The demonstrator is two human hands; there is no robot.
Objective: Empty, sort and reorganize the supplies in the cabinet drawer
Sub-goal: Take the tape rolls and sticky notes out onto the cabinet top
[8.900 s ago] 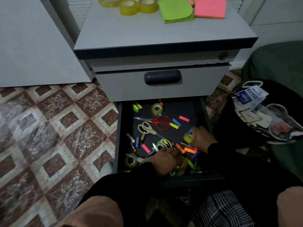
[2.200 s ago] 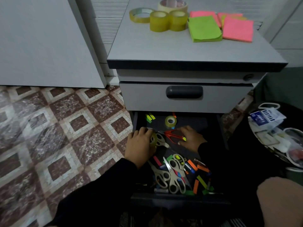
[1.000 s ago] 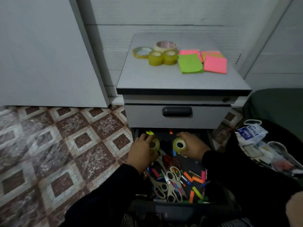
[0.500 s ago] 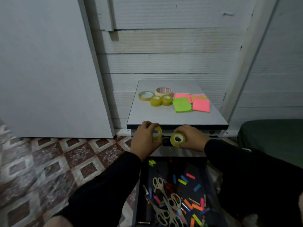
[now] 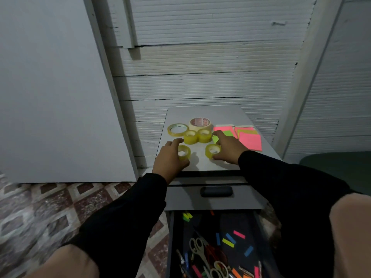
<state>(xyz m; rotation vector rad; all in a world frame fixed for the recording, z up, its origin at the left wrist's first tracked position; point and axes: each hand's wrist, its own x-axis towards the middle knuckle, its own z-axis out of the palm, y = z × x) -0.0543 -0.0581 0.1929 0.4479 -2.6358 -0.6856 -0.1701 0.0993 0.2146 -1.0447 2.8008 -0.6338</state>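
Setting two small tape rolls onto cabinet top (image 5: 202, 163), lifted out of open drawer (image 5: 208, 223) half a second ago.
Left hand (image 5: 170, 157) fingers curled around left roll (image 5: 183, 153); right hand (image 5: 226, 150) pinching right roll (image 5: 212, 151), 6 o'clock from earlier-sorted tape group (image 5: 192, 133); scissors (image 5: 200, 251) still unsorted below.

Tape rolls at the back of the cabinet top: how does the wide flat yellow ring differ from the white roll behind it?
The yellow ring is thin, low and translucent with a big open centre; the white roll is taller, opaque, with a red-printed core. The ring sits further left. Both lie flat on the cabinet top, untouched.
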